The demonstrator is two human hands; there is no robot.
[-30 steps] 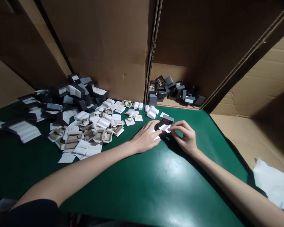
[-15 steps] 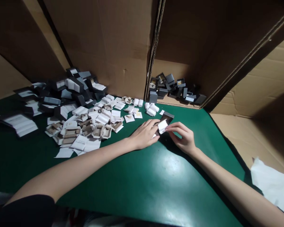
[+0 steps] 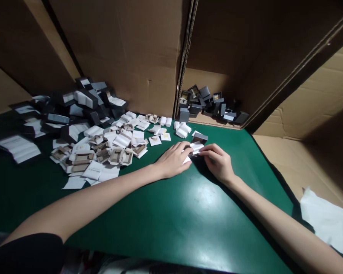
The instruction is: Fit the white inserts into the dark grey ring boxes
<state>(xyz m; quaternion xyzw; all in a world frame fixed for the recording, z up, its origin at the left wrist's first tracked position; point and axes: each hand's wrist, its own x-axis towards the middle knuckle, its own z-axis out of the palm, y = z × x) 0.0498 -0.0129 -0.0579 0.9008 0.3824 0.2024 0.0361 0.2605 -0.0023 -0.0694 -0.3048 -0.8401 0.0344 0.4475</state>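
A small black box with a white folded card piece at its opening lies on the green table, between my two hands. My left hand lies over its left side, fingers curled around the box. Some white card shows beneath those fingertips. From the right, my right hand pinches the edge of the white card piece between thumb and fingers. Part of the box is hidden behind the left fingers.
A heap of black boxes with white cards is at the back left. Loose white and brown card inserts spread before it. More black boxes sit inside a cardboard compartment. White sheeting lies at right.
The black box has tipped lower, and the white card piece now lies flatter. My right hand has shifted slightly left with it. The camera view has moved a little.
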